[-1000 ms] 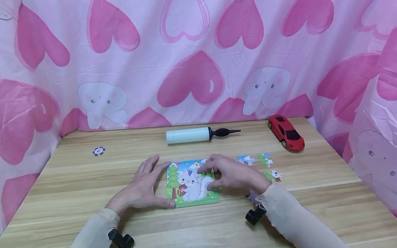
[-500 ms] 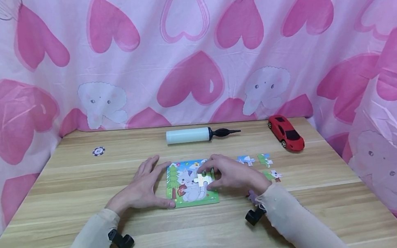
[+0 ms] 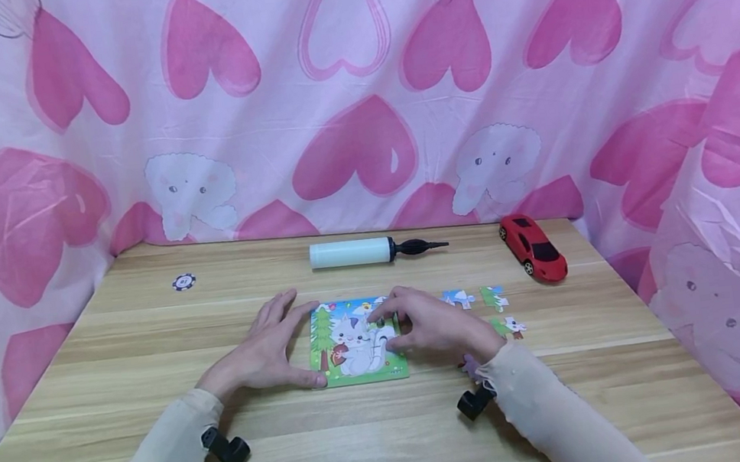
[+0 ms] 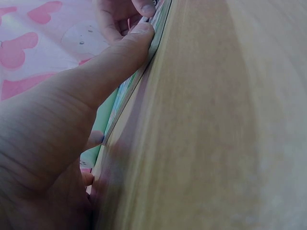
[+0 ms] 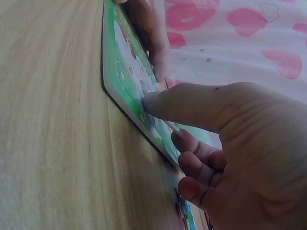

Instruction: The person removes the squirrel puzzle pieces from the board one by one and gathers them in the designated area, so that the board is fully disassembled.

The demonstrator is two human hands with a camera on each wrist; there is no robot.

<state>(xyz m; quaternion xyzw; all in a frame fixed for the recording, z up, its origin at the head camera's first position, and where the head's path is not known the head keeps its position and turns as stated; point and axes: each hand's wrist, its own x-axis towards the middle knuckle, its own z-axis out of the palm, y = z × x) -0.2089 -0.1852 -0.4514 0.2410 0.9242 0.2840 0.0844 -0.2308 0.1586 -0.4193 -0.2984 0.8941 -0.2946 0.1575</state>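
A small jigsaw puzzle (image 3: pixel 353 375) with a white squirrel and green trees lies in the middle of the table. The left hand (image 3: pixel 265 345) steadies its left side, fingers spread, with the thumb at the near left corner and the index finger at the far one. Over the right half, the right hand (image 3: pixel 433 323) pinches a puzzle piece (image 5: pixel 173 127) by thumb and fingers. That piece sits slightly tilted within the picture, with dark gaps around it in the head view. In the right wrist view the thumb (image 5: pixel 187 103) presses on the puzzle surface, its other fingers curled.
Several loose puzzle pieces (image 3: pixel 493 297) lie right of the puzzle, one partly hidden by the right wrist. Behind stand a white hand pump (image 3: pixel 352 252) with a black nozzle and a red toy car (image 3: pixel 533 248). A poker chip (image 3: pixel 184 282) lies back left. A pink curtain (image 3: pixel 226 133) hangs behind.
Both hands keep their places. The piece under the right fingers shifts its tilt: it glared bright half a second ago, and now the glare is gone and dark gaps show.
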